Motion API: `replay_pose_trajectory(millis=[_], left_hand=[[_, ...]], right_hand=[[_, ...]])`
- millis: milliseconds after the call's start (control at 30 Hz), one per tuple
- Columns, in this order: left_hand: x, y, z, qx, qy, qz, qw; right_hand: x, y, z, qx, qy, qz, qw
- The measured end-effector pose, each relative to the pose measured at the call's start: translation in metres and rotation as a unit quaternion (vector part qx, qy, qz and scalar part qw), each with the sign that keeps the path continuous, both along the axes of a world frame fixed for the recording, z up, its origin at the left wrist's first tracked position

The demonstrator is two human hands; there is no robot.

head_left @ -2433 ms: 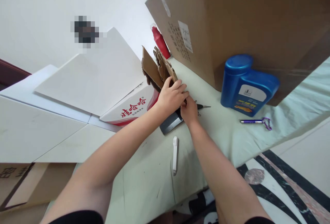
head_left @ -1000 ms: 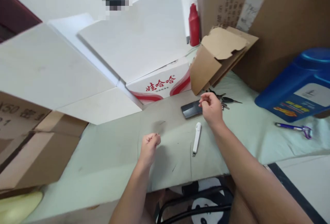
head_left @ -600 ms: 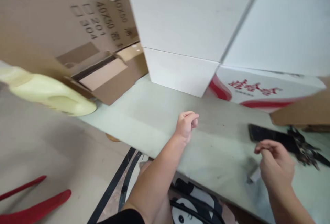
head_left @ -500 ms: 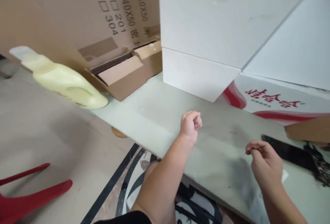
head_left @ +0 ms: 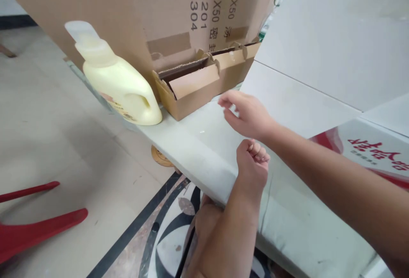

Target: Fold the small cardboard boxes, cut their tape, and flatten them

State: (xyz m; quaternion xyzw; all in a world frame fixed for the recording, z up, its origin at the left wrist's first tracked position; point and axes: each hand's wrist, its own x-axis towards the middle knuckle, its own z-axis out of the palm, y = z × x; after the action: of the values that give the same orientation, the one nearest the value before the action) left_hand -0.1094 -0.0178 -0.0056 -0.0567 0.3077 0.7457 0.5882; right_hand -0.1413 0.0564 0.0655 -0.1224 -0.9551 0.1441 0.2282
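Note:
My right hand [head_left: 244,112] reaches leftward over the table [head_left: 187,137]. Its thumb and fingers are apart and slightly curved, with nothing between them. Just below it, my left hand [head_left: 252,158] is curled into a fist above the table, and nothing shows in it. Nearest to the right hand, on its left, is a long open cardboard box [head_left: 194,103]. Further left, a pale yellow jug-shaped bottle [head_left: 123,84] with a translucent cap stands at the table's edge, tilted in the view. Neither hand touches the box or the bottle.
Behind the box rises a large printed carton [head_left: 128,9]. White boxes [head_left: 322,47] and a red-and-white carton [head_left: 377,150] stand at the right. On the floor at the left are red legs [head_left: 44,231] of some furniture. A round wooden piece [head_left: 161,156] shows below the table edge.
My right hand has swung left across the table and opened, now beyond my left fist. The view has turned left, bringing the bottle and box nearer the middle. My left hand stays closed.

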Motion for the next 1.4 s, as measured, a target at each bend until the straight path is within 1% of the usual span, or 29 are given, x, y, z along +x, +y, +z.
replay_pose_trajectory(millis=[67, 133, 200, 233, 267, 333, 400, 467, 567, 633, 667, 733, 800, 900, 1000, 1100, 1167, 1200, 1233, 1333, 1367, 1400], left_hand=[[-0.004, -0.004, 0.002, 0.014, -0.088, 0.025, 0.996], [-0.008, -0.008, 0.005, 0.024, -0.175, 0.046, 0.983], [-0.013, -0.011, 0.006, 0.024, -0.218, 0.054, 0.974], [-0.015, -0.013, 0.007, 0.023, -0.228, 0.055, 0.972], [-0.018, -0.014, 0.008, 0.022, -0.233, 0.057, 0.970], [-0.023, -0.016, 0.010, 0.023, -0.231, 0.061, 0.971], [-0.028, -0.018, 0.013, 0.020, -0.216, 0.061, 0.974], [-0.030, -0.018, 0.014, 0.013, -0.187, 0.059, 0.980], [-0.028, -0.018, 0.014, 0.008, -0.103, 0.064, 0.993], [-0.023, -0.020, 0.016, 0.009, -0.013, 0.090, 0.996], [-0.020, -0.022, 0.018, 0.012, 0.040, 0.112, 0.993], [-0.011, -0.030, 0.026, 0.040, 0.144, 0.161, 0.976], [-0.001, -0.041, 0.037, 0.105, 0.222, 0.188, 0.951], [0.021, -0.056, 0.050, 0.216, 0.307, 0.158, 0.913], [0.048, -0.059, 0.051, 0.299, 0.386, 0.119, 0.865], [0.070, -0.051, 0.046, 0.330, 0.426, 0.104, 0.836], [0.079, -0.043, 0.044, 0.309, 0.470, 0.108, 0.820], [0.082, -0.039, 0.044, 0.297, 0.505, 0.107, 0.803], [0.085, -0.035, 0.044, 0.284, 0.547, 0.099, 0.781], [0.093, -0.025, 0.043, 0.269, 0.665, 0.045, 0.695], [0.095, -0.024, 0.042, 0.271, 0.690, 0.030, 0.671], [0.098, -0.023, 0.041, 0.270, 0.708, 0.019, 0.653]], right_hand=[[-0.049, 0.019, -0.002, 0.043, -0.052, -0.009, 0.998], [-0.091, 0.043, -0.008, 0.072, -0.078, -0.018, 0.994], [-0.121, 0.066, -0.016, 0.087, -0.083, 0.013, 0.993], [-0.131, 0.075, -0.020, 0.090, -0.079, 0.031, 0.992], [-0.137, 0.082, -0.024, 0.095, -0.071, 0.043, 0.992], [-0.140, 0.088, -0.030, 0.108, -0.059, 0.045, 0.991], [-0.132, 0.087, -0.033, 0.121, -0.058, 0.033, 0.990], [-0.116, 0.081, -0.031, 0.134, -0.062, 0.033, 0.989], [-0.083, 0.068, -0.024, 0.154, -0.073, 0.032, 0.985], [-0.054, 0.061, -0.017, 0.158, -0.091, 0.015, 0.983], [-0.037, 0.058, -0.013, 0.159, -0.102, 0.008, 0.982], [0.004, 0.054, -0.007, 0.166, -0.120, -0.002, 0.979], [0.054, 0.051, -0.002, 0.181, -0.121, -0.013, 0.976], [0.141, 0.040, 0.001, 0.182, -0.083, -0.044, 0.979], [0.226, 0.017, 0.001, 0.162, -0.046, -0.103, 0.980], [0.294, -0.016, -0.002, 0.170, 0.003, -0.171, 0.970], [0.325, -0.039, -0.007, 0.180, 0.024, -0.199, 0.963], [0.336, -0.049, -0.010, 0.182, 0.032, -0.210, 0.960], [0.345, -0.059, -0.013, 0.181, 0.041, -0.220, 0.958], [0.362, -0.077, -0.020, 0.161, 0.064, -0.246, 0.954], [0.365, -0.080, -0.021, 0.149, 0.071, -0.252, 0.954], [0.369, -0.081, -0.021, 0.136, 0.075, -0.256, 0.954]])
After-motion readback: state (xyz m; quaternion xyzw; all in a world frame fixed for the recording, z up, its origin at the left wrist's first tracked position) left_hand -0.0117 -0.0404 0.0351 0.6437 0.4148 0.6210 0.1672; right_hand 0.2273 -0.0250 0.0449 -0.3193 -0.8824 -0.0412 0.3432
